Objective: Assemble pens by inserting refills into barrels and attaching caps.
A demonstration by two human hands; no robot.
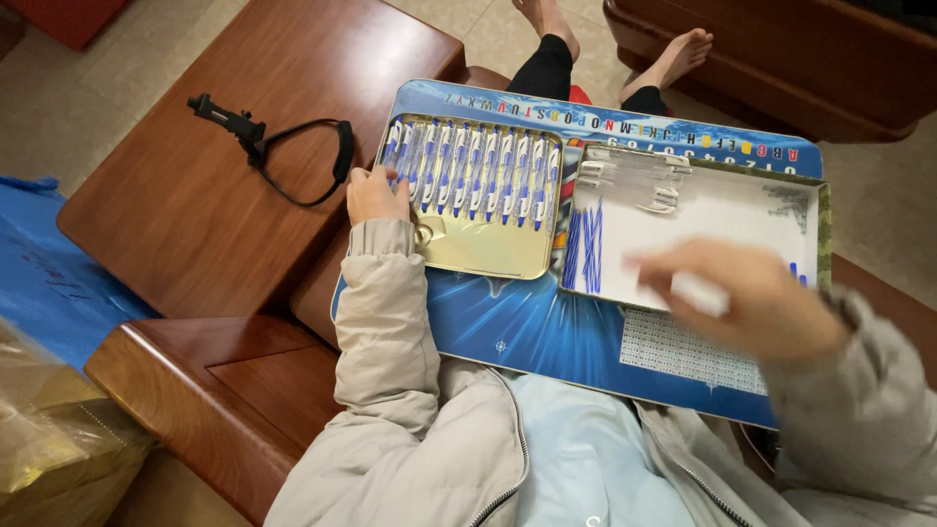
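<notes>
My left hand [376, 193] rests on the left edge of a gold tray [488, 252] that holds a row of white-and-blue pens [478, 174]. My right hand [752, 298] is blurred in motion over a shallow white box [722, 210] and seems to pinch a small white piece; I cannot tell what it is. In that box lie several thin blue refills [586, 252] at the left and clear pen barrels [634, 176] at the top. Both containers sit on a blue printed board [527, 327] across my lap.
A wooden side table [195, 195] at the left carries a black clamp with a strap [283, 146]. A blue sheet [49, 273] and a yellow plastic bag [49, 429] lie at the far left. A wooden armrest [215, 390] is below; my bare feet [625, 39] point away.
</notes>
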